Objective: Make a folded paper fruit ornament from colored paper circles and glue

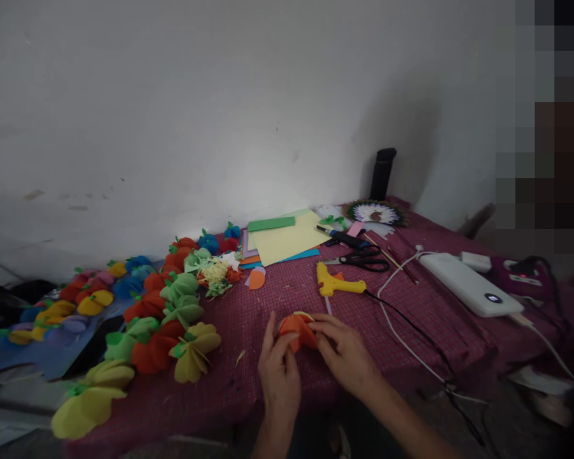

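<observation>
Over the front of the table, an orange paper flower (298,333) with folded, rounded petals is held between both hands. My left hand (280,363) grips its left side with thumb and fingers. My right hand (342,349) pinches its right edge. A yellowish edge shows at the top of the flower. Just beyond the hands lies a yellow glue gun (339,282), its nozzle pointing towards me. Orange and lilac paper petals (257,278) lie to its left.
Finished paper flowers (148,305) in many colours cover the table's left side. Paper sheets (287,239), scissors (363,259) and a cutter knife (343,236) lie at the back. A white power bank (469,284) with cables sits on the right. A wall (220,115) rises behind.
</observation>
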Available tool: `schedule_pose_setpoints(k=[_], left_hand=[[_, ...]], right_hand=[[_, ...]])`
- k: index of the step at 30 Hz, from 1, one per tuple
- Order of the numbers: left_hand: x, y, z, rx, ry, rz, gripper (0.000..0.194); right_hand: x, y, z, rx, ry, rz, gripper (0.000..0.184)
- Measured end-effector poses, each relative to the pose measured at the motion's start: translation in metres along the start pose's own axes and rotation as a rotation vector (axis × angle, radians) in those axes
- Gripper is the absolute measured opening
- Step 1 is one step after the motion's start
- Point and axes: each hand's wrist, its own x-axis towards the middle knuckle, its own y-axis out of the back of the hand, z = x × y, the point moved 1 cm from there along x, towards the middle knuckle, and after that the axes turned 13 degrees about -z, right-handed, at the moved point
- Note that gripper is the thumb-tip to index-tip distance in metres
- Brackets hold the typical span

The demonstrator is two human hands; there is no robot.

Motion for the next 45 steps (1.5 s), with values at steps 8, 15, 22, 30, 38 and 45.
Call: schedule_pose_setpoints(k=[8,15,22,30,38,45], left_hand=[[0.005,0.004,-0.003,-0.131,0.121,-0.088,0.019],[0.005,0.001,0.0,-0.207,0.138,-0.044,0.018],[0.002,0.001,0.004,-0.039,0.125,-0.033,0.023],[0.002,0.0,0.01,0.122,0.072,-0.062,0.015],[0.005,0.0,-0.002,-0.025,0.152,-0.112,0.016],[0.01,0.003,-0.004,-0.126,0.194,-0.105,0.022]], right_hand=[[0.0,-0.008,0.002,-0.071,0.022,0.021,0.021],[-0.001,-0.012,0.002,-0.161,0.074,0.007,0.021],[-0.001,-0.015,0.001,-0.195,0.103,-0.008,0.027],[0.0,-0.01,0.0,-0.134,0.069,-0.04,0.02],[0.001,-0.006,0.004,-0.08,0.077,-0.012,0.021],[0.005,0.0,0.0,0.018,0.018,-0.006,0.016]])
